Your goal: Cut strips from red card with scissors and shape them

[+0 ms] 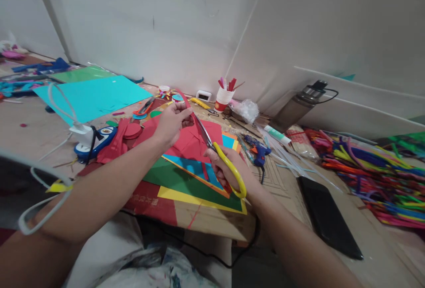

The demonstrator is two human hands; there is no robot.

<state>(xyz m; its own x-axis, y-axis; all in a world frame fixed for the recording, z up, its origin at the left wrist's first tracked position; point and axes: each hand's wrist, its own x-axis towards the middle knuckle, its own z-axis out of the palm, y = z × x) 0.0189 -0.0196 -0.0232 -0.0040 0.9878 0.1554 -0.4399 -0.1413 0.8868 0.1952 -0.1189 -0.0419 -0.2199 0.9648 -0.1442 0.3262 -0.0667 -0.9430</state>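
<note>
My left hand pinches a narrow red paper strip that stands up above its fingers. In my right hand is a pair of scissors with yellow handles. Their metal blades point up and left, close to the strip at my left fingertips; whether they touch the paper I cannot tell. Below both hands lie red paper pieces, on top of blue, orange, green and yellow sheets stacked at angles.
A large cyan sheet lies at left, near a blue power strip. Toward the back stands a paper cup of pens. At right are a blue glue gun, a dark bottle, a black phone and colourful pipe cleaners.
</note>
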